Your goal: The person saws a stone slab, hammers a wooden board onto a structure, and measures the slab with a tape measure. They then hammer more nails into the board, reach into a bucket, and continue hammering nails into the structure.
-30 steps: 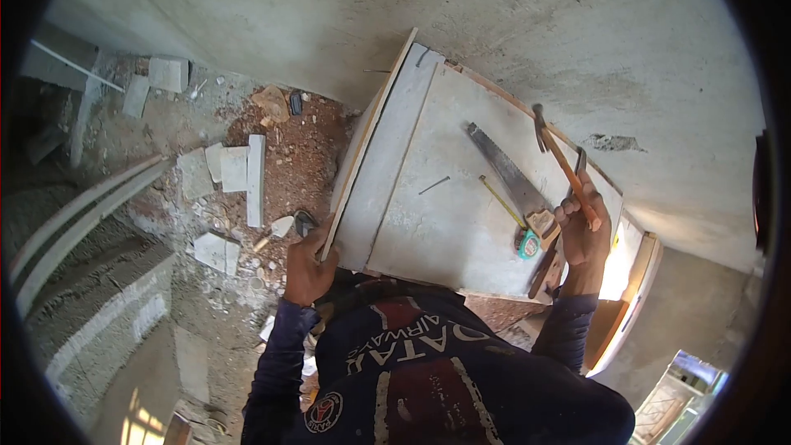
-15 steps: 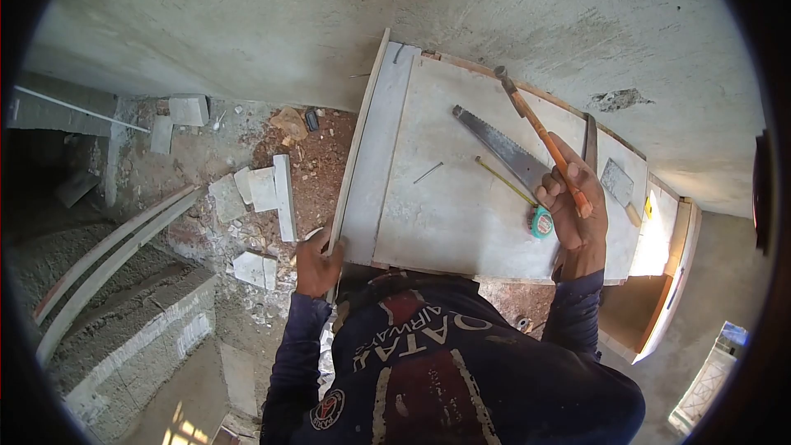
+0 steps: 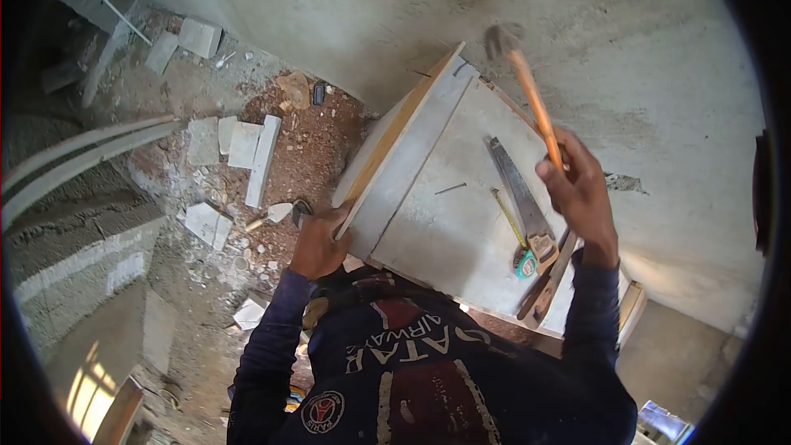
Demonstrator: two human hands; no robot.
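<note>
We faced a grey wall (image 3: 651, 115), with a pale worktop (image 3: 449, 235) whose far edge ran close to it. Along the worktop's left side stood a long, thin board (image 3: 397, 133), set on edge. On the worktop lay a saw (image 3: 515, 189), its wooden handle toward us and its blade pointing wallward. Our hammer (image 3: 533, 91) was up in the air, its blurred head showing against the wall. Our right hand (image 3: 583, 194) was closed around the lower end of the hammer's orange handle; our left hand (image 3: 320, 243) had its fingers curled around the board's near end. A teal tape measure (image 3: 525, 264), yellow blade partly out, sat just beside the saw's handle, and a nail (image 3: 451, 189) lay between board and saw.
</note>
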